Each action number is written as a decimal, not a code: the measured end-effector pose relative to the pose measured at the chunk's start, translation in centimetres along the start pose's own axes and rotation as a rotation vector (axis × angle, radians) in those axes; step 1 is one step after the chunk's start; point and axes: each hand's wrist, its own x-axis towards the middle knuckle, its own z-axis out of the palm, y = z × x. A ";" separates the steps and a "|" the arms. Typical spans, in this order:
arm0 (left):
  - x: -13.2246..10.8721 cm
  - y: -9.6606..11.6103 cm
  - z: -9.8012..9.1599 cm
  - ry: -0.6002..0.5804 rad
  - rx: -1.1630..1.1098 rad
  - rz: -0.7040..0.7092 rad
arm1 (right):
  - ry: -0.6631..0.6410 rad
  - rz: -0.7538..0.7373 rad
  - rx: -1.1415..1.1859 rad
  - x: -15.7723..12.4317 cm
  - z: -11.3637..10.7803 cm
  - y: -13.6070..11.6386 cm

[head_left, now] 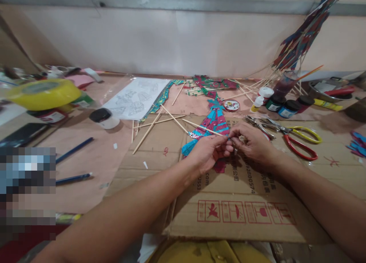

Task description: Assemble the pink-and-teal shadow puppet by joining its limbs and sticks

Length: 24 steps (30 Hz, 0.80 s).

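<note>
A blue and magenta painted figure (215, 118) lies on the cardboard sheet (154, 171), partly under my hands. My left hand (210, 152) is closed in a pinch at the end of a thin wooden stick (200, 127) that crosses the figure. Against its fingertips, my right hand (250, 142) is also pinched, at the same stick end. Whatever small part sits between the right fingertips is too small to make out. More thin sticks (147, 132) lie left of the figure.
Red- and yellow-handled scissors (300, 148) and pliers (259, 126) lie at the right, near paint jars (288, 108). Behind are a drawing sheet (137, 99) and a round tin (231, 105). Yellow tape (42, 95), a white jar (104, 118) and blue pencils (74, 150) are at the left.
</note>
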 end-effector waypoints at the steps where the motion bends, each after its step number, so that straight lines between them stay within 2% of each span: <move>1: 0.0 0.0 0.0 0.006 0.000 -0.001 | -0.002 0.013 0.021 0.0 0.0 0.0; 8: -0.3 0.3 0.4 0.052 -0.008 -0.005 | -0.001 0.259 0.410 -0.4 0.5 -0.1; 10: -0.4 0.3 0.5 0.054 -0.002 -0.004 | 0.000 0.292 0.452 -0.4 0.5 -0.1; 19: -0.4 0.2 0.4 0.014 0.092 0.067 | -0.001 0.057 0.090 -0.4 0.2 -0.3; 22: -0.4 0.1 0.4 0.035 0.082 0.063 | 0.025 0.079 0.105 -0.4 0.5 -0.3; 24: -0.4 0.1 0.5 0.050 0.067 0.059 | 0.039 0.146 0.168 -0.4 0.7 -0.4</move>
